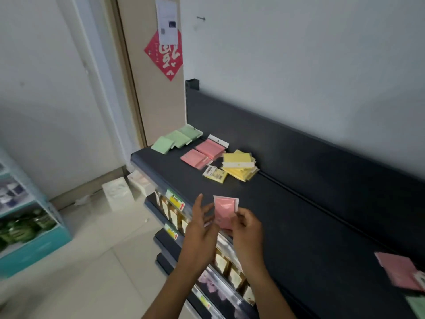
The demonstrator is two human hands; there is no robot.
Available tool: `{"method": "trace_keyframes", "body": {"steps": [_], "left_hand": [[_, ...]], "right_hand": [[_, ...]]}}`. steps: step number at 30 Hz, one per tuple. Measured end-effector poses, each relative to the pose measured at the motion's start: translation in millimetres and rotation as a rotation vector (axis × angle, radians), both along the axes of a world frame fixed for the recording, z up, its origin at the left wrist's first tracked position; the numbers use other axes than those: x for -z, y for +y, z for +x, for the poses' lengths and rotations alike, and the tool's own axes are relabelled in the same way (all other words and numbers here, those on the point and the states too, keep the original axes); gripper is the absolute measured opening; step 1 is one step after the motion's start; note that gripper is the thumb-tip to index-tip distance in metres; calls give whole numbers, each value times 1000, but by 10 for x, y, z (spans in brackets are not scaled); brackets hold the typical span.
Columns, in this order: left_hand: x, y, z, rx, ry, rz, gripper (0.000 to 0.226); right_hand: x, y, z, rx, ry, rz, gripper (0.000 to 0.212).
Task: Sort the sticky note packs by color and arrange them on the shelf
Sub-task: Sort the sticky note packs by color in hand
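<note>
Item 1, green packs [177,141]: three are being shown in an overlapping row at the far left end of the dark shelf [322,203], close to the back panel. This group is being judged as sorted.

Item 2, pink packs [203,153]: two or so are being kept just right of the green row, one with a white hang tab toward the back. The group is being judged as begun, not finished.

Item 3, yellow packs [238,168]: a loose, fanned heap is being kept just right of the pink group, with one pack lying label side up at its front. Colour is being kept together; tidying is probably being left for later.

Item 4, pink pack in hand [224,211]: it is being held upright above the front edge of the shelf. The left hand [200,224] is being held with fingers straight, its grip loose, fingertips at the pack's left edge. The right hand [247,226] is pinching the pack's right side, grip closed on it.

Item 5, unsorted remainder: a further pink pack [400,272] and a green pack's corner [417,306] are lying at the right end, well apart from the sorted groups, and are still being awaited.
</note>
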State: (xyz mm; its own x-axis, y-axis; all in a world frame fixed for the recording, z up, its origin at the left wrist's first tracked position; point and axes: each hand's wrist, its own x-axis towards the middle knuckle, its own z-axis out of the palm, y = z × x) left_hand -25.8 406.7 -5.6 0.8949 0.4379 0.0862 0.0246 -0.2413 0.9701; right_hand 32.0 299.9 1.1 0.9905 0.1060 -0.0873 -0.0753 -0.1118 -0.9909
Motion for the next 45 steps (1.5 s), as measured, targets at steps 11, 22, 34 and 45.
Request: {"method": "trace_keyframes", "body": {"steps": [11, 22, 34, 45], "left_hand": [[-126, 1118, -181, -7, -56, -60, 81], [-47, 1904, 214, -160, -73, 184, 36], [50, 2820, 1013, -73, 5, 318, 52], [53, 3055, 1683, 96, -28, 201, 54]], "right_hand": [[-14, 1214, -115, -34, -90, -88, 6], [58, 1838, 169, -73, -137, -179, 12], [400, 2649, 1055, -22, -168, -225, 9], [466, 2923, 1648, 50, -193, -289, 11]]}}
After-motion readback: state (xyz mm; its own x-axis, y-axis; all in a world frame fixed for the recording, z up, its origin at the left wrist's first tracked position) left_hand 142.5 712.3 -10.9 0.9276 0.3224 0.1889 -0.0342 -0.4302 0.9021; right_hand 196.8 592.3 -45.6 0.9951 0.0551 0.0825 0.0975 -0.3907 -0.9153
